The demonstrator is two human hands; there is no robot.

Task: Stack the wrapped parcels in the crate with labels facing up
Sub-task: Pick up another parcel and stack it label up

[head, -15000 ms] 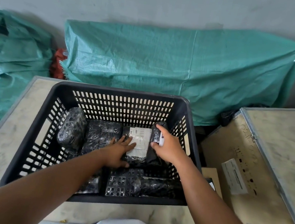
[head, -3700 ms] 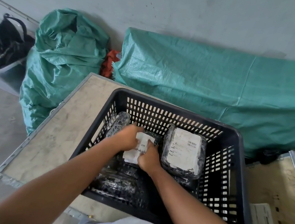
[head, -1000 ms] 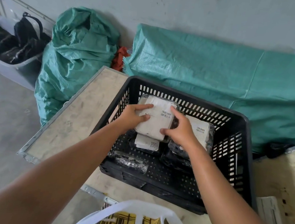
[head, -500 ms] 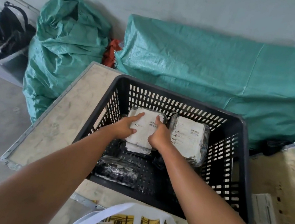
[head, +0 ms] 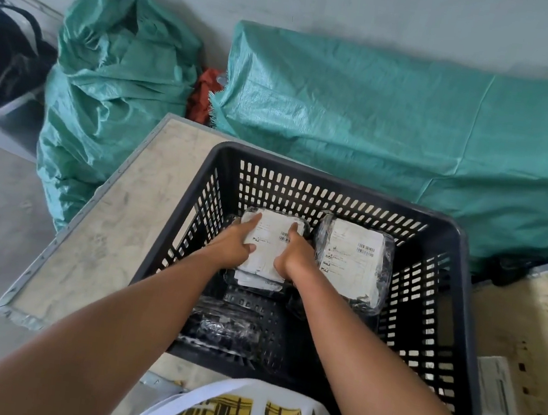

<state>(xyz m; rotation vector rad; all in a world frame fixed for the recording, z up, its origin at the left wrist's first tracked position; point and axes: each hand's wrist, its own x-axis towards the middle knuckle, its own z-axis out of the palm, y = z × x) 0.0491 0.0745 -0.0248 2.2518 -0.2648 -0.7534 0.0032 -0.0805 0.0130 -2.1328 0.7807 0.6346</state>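
A black slotted crate [head: 454, 298] stands on a board in front of me. Both hands are inside it, on a wrapped parcel [head: 270, 241] whose white label faces up. My left hand [head: 235, 244] grips its left side and my right hand [head: 296, 256] its right side. This parcel lies on top of another labelled parcel [head: 258, 283] at the crate's back left. Beside it on the right rests a larger parcel [head: 352, 261], label up. A black wrapped parcel [head: 223, 325] with no label showing lies at the crate's front left.
The crate sits on a pale board with a metal edge [head: 97, 230]. Green woven sacks [head: 115, 84] and a green tarp [head: 396, 125] lie against the wall behind. A second board with a paper slip [head: 498, 393] is on the right. A grey bin with black bags [head: 3, 64] stands far left.
Over the last second both hands lowered the labelled parcel from above the crate onto the parcel at the back left. My hands still rest on it.
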